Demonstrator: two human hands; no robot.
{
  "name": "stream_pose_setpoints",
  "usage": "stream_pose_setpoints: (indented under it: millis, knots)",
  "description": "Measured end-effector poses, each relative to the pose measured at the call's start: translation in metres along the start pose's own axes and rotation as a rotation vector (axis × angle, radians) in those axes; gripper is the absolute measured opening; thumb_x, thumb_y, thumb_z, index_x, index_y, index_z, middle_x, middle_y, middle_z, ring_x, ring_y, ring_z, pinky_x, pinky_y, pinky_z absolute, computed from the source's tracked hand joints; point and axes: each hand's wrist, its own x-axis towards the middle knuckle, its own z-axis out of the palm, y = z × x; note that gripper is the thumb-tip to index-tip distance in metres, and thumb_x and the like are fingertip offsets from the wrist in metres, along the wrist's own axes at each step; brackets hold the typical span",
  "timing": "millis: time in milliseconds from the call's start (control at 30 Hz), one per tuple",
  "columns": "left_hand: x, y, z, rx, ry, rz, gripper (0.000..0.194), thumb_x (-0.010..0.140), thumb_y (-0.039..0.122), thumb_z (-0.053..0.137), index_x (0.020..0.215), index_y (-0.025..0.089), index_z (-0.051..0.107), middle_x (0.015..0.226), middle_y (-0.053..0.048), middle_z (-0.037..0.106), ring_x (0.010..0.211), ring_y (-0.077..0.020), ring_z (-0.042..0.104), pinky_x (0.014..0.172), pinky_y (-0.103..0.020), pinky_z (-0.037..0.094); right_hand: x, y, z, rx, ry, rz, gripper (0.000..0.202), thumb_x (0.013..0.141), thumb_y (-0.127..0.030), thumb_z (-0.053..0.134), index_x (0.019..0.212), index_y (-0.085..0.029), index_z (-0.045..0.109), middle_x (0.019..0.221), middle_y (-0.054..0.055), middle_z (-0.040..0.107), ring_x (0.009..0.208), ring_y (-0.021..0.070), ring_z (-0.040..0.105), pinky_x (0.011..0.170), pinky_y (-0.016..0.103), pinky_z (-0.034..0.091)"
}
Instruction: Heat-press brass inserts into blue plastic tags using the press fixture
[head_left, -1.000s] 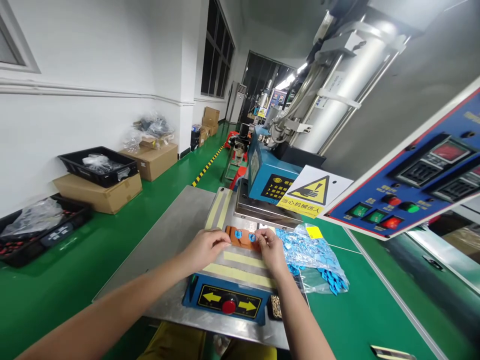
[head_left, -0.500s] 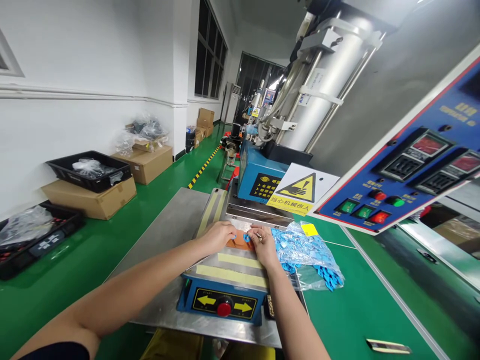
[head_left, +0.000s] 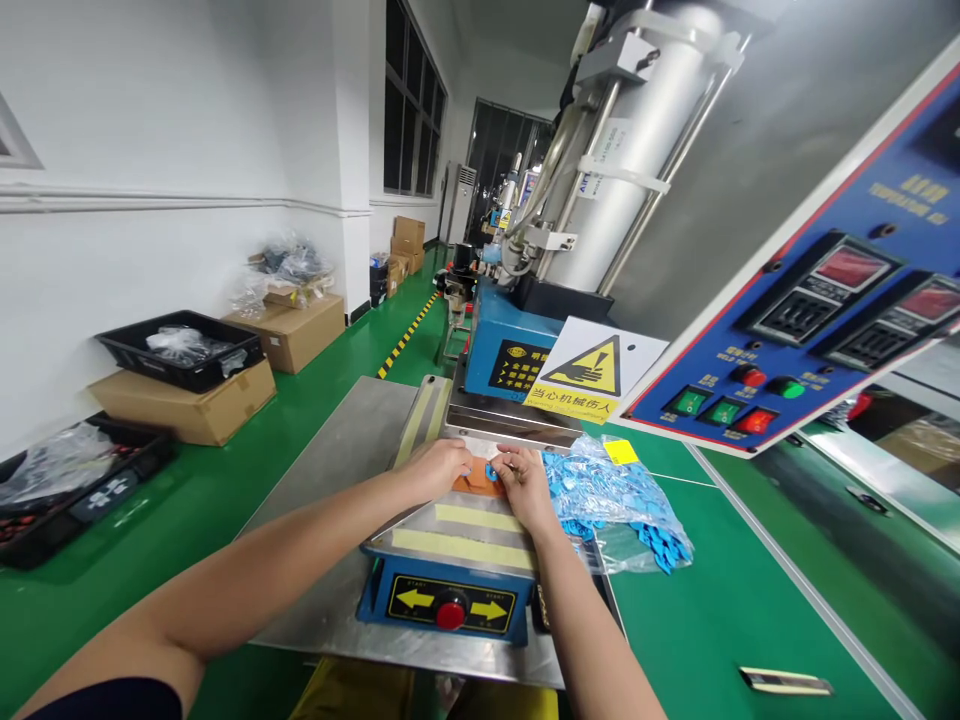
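Over the machine's metal plate point(head_left: 421, 533), both my hands work at an orange block point(head_left: 480, 484). A small blue ring-shaped part point(head_left: 491, 472) sits on the block, by the fingertips of my right hand point(head_left: 526, 488). That hand is closed in a pinch; what lies in the pinch is too small to name. My left hand point(head_left: 441, 468) rests at the block's left end with its fingers pressed together. A bit of blue shows at its fingertips, but I cannot make out what it holds. Right of my right hand lies a clear bag of blue parts point(head_left: 611, 492).
The press head point(head_left: 517, 345) stands just behind my hands, with a hand-injury warning sign point(head_left: 596, 370) on it. A control panel point(head_left: 817, 320) overhangs at right. In front is a red button point(head_left: 451, 610). A cutter-like tool point(head_left: 785, 682) lies on the green surface.
The view has shifted slightly. Both hands stay at the orange block; the right fingers have closed in a little by the blue ring-shaped part.
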Motion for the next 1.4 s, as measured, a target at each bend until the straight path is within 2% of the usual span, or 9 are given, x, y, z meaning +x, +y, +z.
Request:
stream_pose_setpoints:
  millis: [200,367,600,833,967,1200,1400]
  knots:
    - [0.0,0.002,-0.005,0.065,-0.05,0.051,0.028,0.088,0.018,0.044,0.07,0.018,0.066,0.07,-0.003,0.056,0.062,-0.0147,0.052,0.057,-0.026,0.034,0.0,0.001,0.001,0.03,0.003,-0.005,0.019,0.086,-0.033,0.056,0.081,-0.026,0.073,0.098,0.006,0.069,0.099,0.0248,0.055,0.089,0.043,0.039]
    - [-0.002,0.002,-0.005,0.024,-0.023,0.045,0.025,0.087,0.017,0.046,0.077,0.02,0.068,0.075,-0.004,0.058,0.067,-0.0153,0.055,0.061,-0.024,0.036,-0.001,0.002,-0.001,0.039,0.004,-0.03,0.02,0.087,-0.031,0.054,0.085,-0.028,0.074,0.101,0.006,0.069,0.098,0.0244,0.056,0.088,0.044,0.042]
    - [-0.008,0.001,-0.008,0.146,-0.068,0.101,0.024,0.081,0.008,0.048,0.083,0.019,0.069,0.079,-0.004,0.062,0.071,-0.0173,0.057,0.058,-0.024,0.034,-0.004,0.005,-0.004,-0.001,-0.014,-0.102,0.024,0.089,-0.027,0.05,0.093,-0.028,0.074,0.106,0.007,0.068,0.099,0.0243,0.055,0.088,0.045,0.044]
    - [-0.015,-0.001,-0.003,0.068,-0.018,0.082,0.028,0.086,0.014,0.044,0.097,0.021,0.069,0.089,-0.004,0.065,0.077,-0.0168,0.057,0.063,-0.024,0.039,-0.012,0.004,-0.005,-0.112,0.015,-0.196,0.032,0.087,-0.017,0.047,0.102,-0.031,0.071,0.108,0.006,0.067,0.107,0.0262,0.052,0.089,0.047,0.044]
    - [-0.017,0.0,-0.003,0.07,-0.019,0.077,0.028,0.088,0.017,0.042,0.093,0.02,0.07,0.086,-0.004,0.064,0.072,-0.0165,0.055,0.06,-0.024,0.036,-0.014,0.002,-0.005,-0.178,0.006,-0.204,0.039,0.086,-0.012,0.044,0.105,-0.033,0.07,0.111,0.004,0.066,0.11,0.0263,0.05,0.09,0.048,0.043]
    - [-0.018,-0.001,-0.001,0.119,-0.008,0.075,0.032,0.091,0.021,0.038,0.084,0.019,0.069,0.08,-0.003,0.061,0.064,-0.014,0.05,0.055,-0.025,0.032,-0.016,0.0,-0.005,-0.204,0.008,-0.2,0.039,0.087,-0.012,0.044,0.107,-0.033,0.069,0.11,0.003,0.067,0.113,0.0263,0.048,0.092,0.047,0.041]
    - [-0.018,0.0,-0.003,0.089,-0.026,0.067,0.031,0.091,0.019,0.037,0.09,0.019,0.069,0.084,-0.004,0.062,0.07,-0.0148,0.054,0.058,-0.024,0.035,-0.017,-0.001,-0.006,-0.245,-0.008,-0.213,0.04,0.087,-0.012,0.044,0.111,-0.033,0.068,0.111,0.003,0.067,0.113,0.0269,0.047,0.089,0.046,0.04]
